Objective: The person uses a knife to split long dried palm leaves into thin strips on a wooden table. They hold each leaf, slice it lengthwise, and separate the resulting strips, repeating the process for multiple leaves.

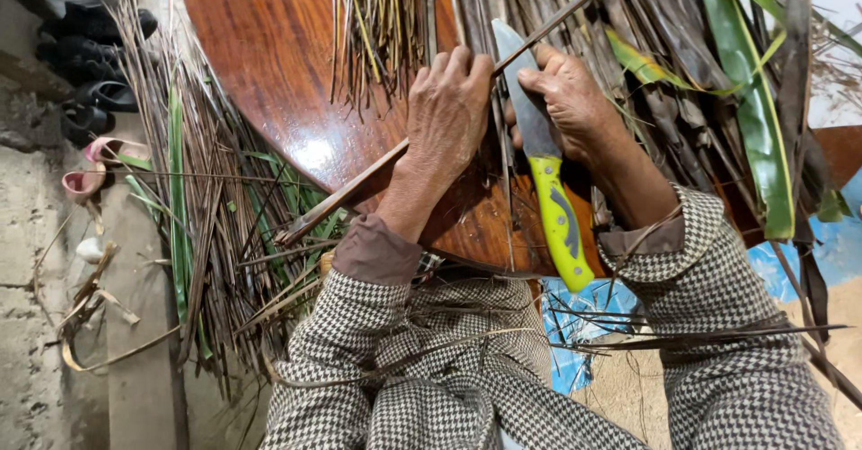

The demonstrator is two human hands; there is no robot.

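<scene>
Wooden round worktop (pixel 269 46) is carrying a long thin stick (pixel 359 185), its axis running from 8 to 2 o'clock. The left hand (pixel 446 113) is pinching it mid-length; the right hand (pixel 575 100) is gripping a green-handled knife (pixel 545 180), blade touching the stick.

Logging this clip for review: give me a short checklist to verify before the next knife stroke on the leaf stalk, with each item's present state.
1. Left hand pressing the long stalk onto the round wooden table: ok.
2. Right hand around the knife: ok, though it grips near the blade, with the yellow-green handle sticking out free.
3. Blade lying against the stalk: ok.
4. Left fingers away from the edge: not ok, they sit right beside the blade.
5. Blade sharpness: cannot tell.
6. Stripped leaves kept off the work spot: ok.
</scene>
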